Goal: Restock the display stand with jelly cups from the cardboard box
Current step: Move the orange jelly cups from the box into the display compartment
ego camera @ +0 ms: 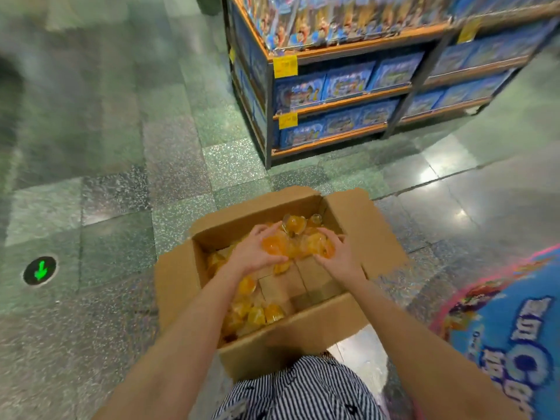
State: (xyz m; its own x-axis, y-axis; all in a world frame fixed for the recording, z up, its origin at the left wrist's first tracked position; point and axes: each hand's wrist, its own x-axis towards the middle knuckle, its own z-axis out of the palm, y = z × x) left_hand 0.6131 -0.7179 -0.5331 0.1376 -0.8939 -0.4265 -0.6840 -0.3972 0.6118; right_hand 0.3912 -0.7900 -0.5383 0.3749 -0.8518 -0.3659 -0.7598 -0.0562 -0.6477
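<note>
Nearest the camera, a striped garment [300, 389] lay just in front of the near wall of the cardboard box [288, 341], which stood open on the floor [106, 298]. To the right of the box, level with its near wall, a blue and pink printed surface was judged to be the display stand [515, 328]. No shelf of it was visible, so its fill level could not be told.

Inside the box, loose orange jelly cups [257, 316] lay along the left wall and in the near-left corner. Bare cardboard showed at the centre and right. Restocking was judged to be mid-course: the box was largely emptied, with several handfuls left.

Over the far half of the box, the left hand [257, 253] and right hand [336, 256] faced each other. The fingers of both curled round one cluster of cups, clasped between the palms. Whether the cluster was clear of the box bottom could not be told. More cups lay in the far-right corner.

Beyond the far flap, a shelving unit [333, 86] of blue cartons stood well apart.
</note>
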